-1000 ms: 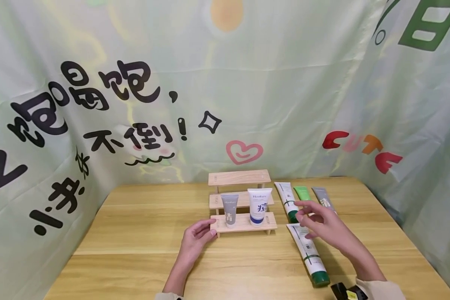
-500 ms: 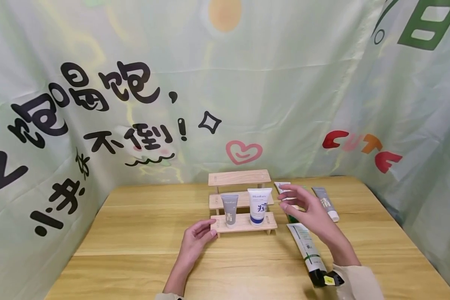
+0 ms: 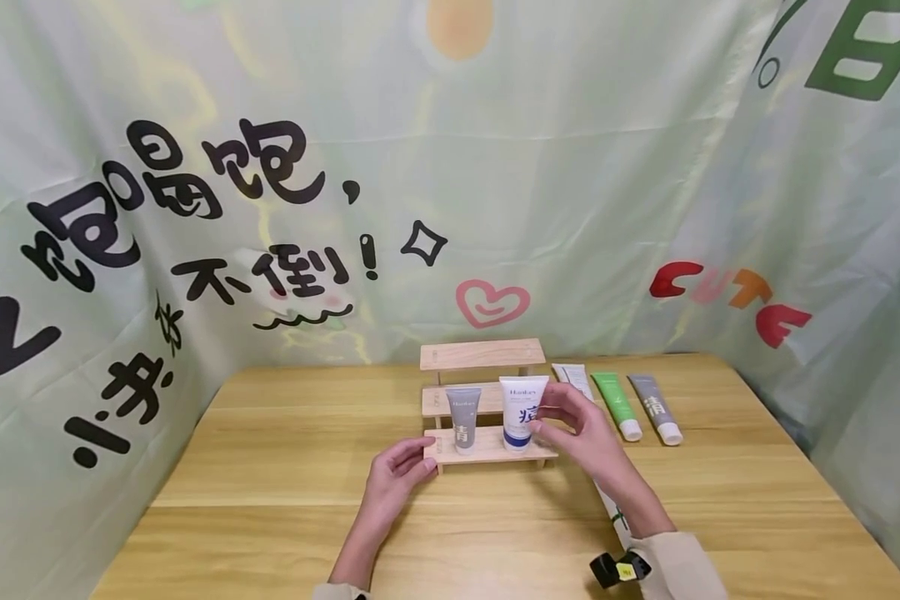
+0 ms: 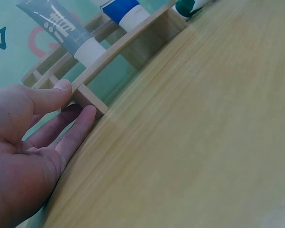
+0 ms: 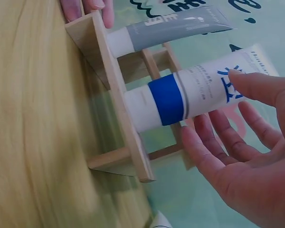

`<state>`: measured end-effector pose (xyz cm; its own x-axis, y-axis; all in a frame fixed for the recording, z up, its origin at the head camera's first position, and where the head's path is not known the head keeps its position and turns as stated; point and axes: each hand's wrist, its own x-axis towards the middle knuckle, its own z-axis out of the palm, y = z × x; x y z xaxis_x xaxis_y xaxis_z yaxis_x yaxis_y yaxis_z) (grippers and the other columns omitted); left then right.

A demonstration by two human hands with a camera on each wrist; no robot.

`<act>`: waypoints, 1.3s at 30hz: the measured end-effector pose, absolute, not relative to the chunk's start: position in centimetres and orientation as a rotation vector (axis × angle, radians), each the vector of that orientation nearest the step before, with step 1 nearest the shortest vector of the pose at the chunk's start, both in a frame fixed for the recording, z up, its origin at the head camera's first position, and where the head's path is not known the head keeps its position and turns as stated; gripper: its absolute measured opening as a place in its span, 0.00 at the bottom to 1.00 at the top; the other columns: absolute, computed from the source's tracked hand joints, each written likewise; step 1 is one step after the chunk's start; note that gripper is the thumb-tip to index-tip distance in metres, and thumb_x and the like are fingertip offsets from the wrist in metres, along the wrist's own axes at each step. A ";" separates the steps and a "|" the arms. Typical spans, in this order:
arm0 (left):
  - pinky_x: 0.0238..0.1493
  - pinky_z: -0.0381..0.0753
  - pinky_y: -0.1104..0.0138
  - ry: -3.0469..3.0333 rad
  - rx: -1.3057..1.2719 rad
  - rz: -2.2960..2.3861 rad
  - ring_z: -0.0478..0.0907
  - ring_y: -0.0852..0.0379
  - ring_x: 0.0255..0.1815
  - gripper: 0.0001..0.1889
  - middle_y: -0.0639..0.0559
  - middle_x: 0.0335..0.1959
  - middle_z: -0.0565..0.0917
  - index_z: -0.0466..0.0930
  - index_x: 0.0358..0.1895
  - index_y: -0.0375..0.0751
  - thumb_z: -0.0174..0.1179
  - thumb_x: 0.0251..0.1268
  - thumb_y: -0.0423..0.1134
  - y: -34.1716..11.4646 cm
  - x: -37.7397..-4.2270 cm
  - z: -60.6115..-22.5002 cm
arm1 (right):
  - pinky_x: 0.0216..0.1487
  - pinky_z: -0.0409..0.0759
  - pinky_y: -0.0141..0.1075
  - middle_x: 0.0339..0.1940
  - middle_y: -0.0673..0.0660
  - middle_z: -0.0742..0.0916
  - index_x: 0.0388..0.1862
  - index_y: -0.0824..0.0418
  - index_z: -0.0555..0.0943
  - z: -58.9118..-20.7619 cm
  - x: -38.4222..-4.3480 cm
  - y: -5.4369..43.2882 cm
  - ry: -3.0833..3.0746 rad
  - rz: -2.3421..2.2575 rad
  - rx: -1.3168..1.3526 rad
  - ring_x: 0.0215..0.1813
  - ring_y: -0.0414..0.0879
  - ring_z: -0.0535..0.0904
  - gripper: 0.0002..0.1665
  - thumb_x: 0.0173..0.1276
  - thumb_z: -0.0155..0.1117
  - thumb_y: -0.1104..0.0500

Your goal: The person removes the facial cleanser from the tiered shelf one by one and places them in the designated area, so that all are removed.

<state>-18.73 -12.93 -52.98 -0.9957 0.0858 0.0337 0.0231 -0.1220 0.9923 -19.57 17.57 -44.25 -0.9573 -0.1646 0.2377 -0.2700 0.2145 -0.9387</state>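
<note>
A three-step wooden stand (image 3: pixel 487 450) bears two upright tubes on its lowest step. One is a small grey tube (image 3: pixel 462 417); to its right is a white tube with a blue band (image 3: pixel 521 408). My left hand (image 3: pixel 393 479) grips the stand's left end, thumb on the step's edge and fingertips (image 4: pixel 89 110) against the leg. From the right, my right hand (image 3: pixel 581 433) reaches the white tube. Its thumb (image 5: pixel 256 85) overlaps the tube's front, while the loosely bent fingers lie right along the tube's side.
Right of the stand lie a white tube (image 3: pixel 572 377), a green tube (image 3: pixel 617 408) and a second grey tube (image 3: pixel 656 410). Another white tube (image 3: pixel 613 508) lies partly hidden under the right forearm. A printed cloth (image 3: pixel 592 208) hangs behind the wooden table (image 3: pixel 300 492).
My right hand has moved left from over the loose tubes to the white tube on the stand, uncovering the green and grey tubes. The left hand has stayed on the stand.
</note>
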 end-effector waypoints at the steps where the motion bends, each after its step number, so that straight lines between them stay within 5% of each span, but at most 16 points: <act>1: 0.56 0.88 0.63 2.057 0.128 2.316 0.81 0.43 0.55 0.19 0.33 0.62 0.78 0.81 0.58 0.27 0.68 0.64 0.25 -12.9 -18.7 -53.0 | 0.67 0.82 0.45 0.55 0.63 0.85 0.60 0.66 0.75 -44.4 -19.6 17.4 -2.376 1.873 0.406 0.59 0.54 0.80 0.26 0.67 0.74 0.63; 26: 0.56 0.88 0.63 2.086 0.125 2.312 0.81 0.43 0.55 0.19 0.33 0.62 0.78 0.81 0.59 0.28 0.67 0.65 0.26 -12.8 -18.7 -53.2 | 0.67 0.80 0.54 0.55 0.60 0.86 0.59 0.62 0.77 -45.8 -19.8 16.3 -2.394 1.882 0.316 0.59 0.55 0.80 0.24 0.67 0.75 0.62; 39: 0.55 0.88 0.65 2.163 0.169 2.281 0.82 0.45 0.55 0.18 0.34 0.61 0.79 0.82 0.58 0.29 0.68 0.65 0.27 -12.9 -18.7 -53.3 | 0.64 0.81 0.39 0.54 0.61 0.86 0.60 0.64 0.76 -44.8 -19.2 17.5 -2.358 1.828 0.248 0.56 0.50 0.80 0.24 0.69 0.73 0.61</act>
